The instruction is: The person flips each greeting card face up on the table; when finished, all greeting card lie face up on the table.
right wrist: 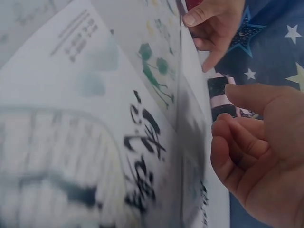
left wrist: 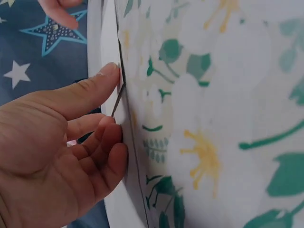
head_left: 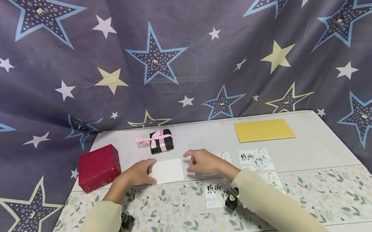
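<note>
A small blank white card (head_left: 167, 171) lies in front of the wrapped gift. My left hand (head_left: 140, 172) pinches its left end, thumb at the near corner and a finger at the far one. In the left wrist view, the thumb (left wrist: 92, 92) and curled fingers meet at the card's edge. My right hand (head_left: 203, 161) hovers just off the card's right edge, its fingers loosely bent and holding nothing, as the right wrist view also shows. Beneath and beside the right forearm are several white cards with black brush lettering, including one card (head_left: 255, 159) farther right.
At the left stands a red box (head_left: 98, 167). A black gift box (head_left: 161, 144) with a pink ribbon sits behind the blank card. Toward the back right lies a yellow envelope (head_left: 264, 130). The table has a floral strip (head_left: 163, 211); a star-patterned curtain (head_left: 181, 74) hangs behind.
</note>
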Motion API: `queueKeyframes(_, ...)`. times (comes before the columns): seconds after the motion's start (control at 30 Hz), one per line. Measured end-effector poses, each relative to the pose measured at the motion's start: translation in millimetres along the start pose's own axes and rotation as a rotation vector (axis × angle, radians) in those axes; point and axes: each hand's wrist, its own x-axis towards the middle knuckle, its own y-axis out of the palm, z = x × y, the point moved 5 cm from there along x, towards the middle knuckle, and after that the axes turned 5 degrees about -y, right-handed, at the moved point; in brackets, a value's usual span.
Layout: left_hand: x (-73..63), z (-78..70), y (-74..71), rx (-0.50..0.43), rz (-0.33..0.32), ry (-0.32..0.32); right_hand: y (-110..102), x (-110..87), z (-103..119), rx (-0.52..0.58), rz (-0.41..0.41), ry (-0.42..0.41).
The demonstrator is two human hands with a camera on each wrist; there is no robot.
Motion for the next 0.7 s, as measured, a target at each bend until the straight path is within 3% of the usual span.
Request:
queueKeyframes(0.23,3.4,-3.9,4.1,0.051,-0.024,-0.033,18,11.6,-2,0.011,0.024,0.074)
queueKeyframes(0.43,4.0,-3.1,2.4,0.063,-0.028,-0.081,28,19.8,1,-0.098,0.05,0.117)
queueKeyframes(0.7,2.9,-5.1,-3.1,0.09,-0.024,-0.083,30,24.9,5,-0.171,0.072,0.144)
